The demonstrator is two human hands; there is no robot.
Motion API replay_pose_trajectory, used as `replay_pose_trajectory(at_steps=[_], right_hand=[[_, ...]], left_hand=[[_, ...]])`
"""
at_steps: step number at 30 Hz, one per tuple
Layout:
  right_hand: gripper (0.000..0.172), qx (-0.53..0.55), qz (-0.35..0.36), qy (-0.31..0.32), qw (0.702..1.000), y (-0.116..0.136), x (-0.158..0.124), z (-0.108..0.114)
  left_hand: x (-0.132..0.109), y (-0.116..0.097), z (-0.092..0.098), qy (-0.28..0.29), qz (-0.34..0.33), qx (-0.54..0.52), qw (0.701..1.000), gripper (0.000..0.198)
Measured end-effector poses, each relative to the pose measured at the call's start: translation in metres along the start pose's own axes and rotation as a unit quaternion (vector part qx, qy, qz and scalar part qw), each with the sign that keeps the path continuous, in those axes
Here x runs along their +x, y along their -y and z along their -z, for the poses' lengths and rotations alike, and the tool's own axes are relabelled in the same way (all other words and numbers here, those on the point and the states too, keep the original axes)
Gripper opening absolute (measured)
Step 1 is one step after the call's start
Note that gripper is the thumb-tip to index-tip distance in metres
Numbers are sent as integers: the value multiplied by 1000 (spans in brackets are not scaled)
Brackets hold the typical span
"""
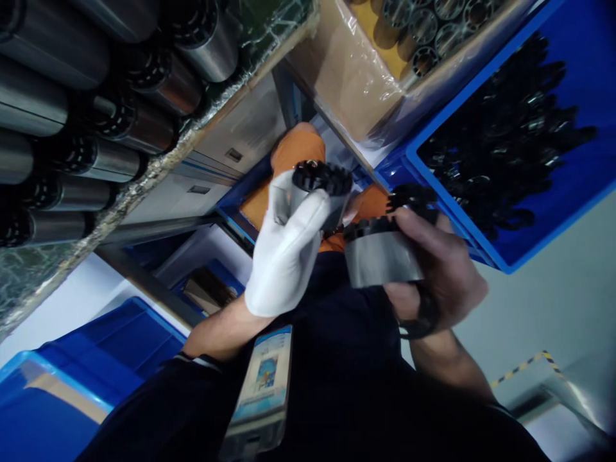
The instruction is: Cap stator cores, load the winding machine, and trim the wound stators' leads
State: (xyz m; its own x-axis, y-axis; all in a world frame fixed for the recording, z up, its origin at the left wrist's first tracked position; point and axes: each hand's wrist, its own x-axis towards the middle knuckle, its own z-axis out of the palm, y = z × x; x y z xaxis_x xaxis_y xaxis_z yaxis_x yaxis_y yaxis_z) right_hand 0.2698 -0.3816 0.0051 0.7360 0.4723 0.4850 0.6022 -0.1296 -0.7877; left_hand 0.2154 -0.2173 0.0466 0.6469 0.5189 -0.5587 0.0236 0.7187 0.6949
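Observation:
My left hand (289,247), in a white glove, is closed around a metal cylinder (341,208) with a black slotted ring (323,177) on its upper end. My right hand (445,273) is bare and grips a second short metal cylinder (382,258), tilted, with black teeth along its upper rim. A black toothed piece (411,194) shows just above my right fingers; whether they hold it too I cannot tell. The two cylinders are close together in front of my body, and motion blurs the right hand.
Several metal cylinders with black ends (115,157) lie on the wrapped bench at upper left. A plastic-lined cardboard box (353,77) holds metal tubes. To its right, a blue bin (505,266) contains black plastic parts. More blue bins (110,353) stand at lower left.

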Motion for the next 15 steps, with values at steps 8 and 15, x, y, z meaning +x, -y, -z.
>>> replay_pose_trajectory(at_steps=[8, 15], right_hand=[[43, 9, -47, 16, 999, 20, 4, -28], [46, -81, 2, -42, 996, 15, 20, -44]], left_hand=[[8, 3, -9, -4, 15, -46, 999, 91], [16, 28, 2, 41, 159, -108, 980, 76]])
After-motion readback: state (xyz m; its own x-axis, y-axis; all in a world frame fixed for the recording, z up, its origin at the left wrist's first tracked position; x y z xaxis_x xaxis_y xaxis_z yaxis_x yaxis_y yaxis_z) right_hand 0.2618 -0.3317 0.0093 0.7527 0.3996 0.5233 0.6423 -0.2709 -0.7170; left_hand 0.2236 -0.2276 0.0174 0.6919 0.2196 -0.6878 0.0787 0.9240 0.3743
